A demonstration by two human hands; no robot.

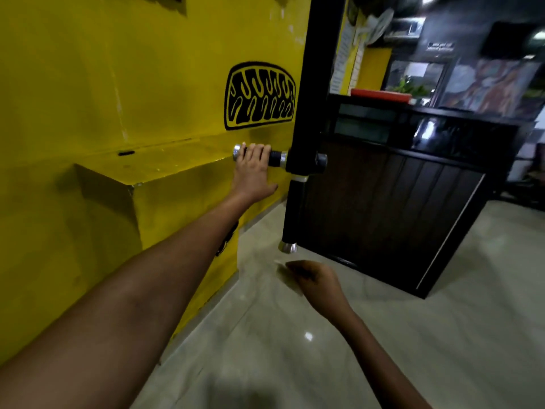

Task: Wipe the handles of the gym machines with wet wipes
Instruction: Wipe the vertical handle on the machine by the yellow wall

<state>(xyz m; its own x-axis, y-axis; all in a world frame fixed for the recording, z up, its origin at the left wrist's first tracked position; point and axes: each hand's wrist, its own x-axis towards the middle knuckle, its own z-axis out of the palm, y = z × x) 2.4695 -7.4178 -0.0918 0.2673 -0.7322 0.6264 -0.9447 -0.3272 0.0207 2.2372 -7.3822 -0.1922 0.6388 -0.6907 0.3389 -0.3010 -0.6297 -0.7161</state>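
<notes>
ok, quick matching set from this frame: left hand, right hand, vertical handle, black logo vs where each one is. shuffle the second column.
Things:
1. left hand
2. right hand
3. vertical handle
4. black logo

Places or states:
A. painted on the yellow wall
B. hangs below the black joint, chrome cap at its bottom end
C. wrapped over the horizontal handle
D. low over the floor, blurred, seems to pinch a pale wipe

Pairs: 1-C, 2-D, 3-B, 4-A
</notes>
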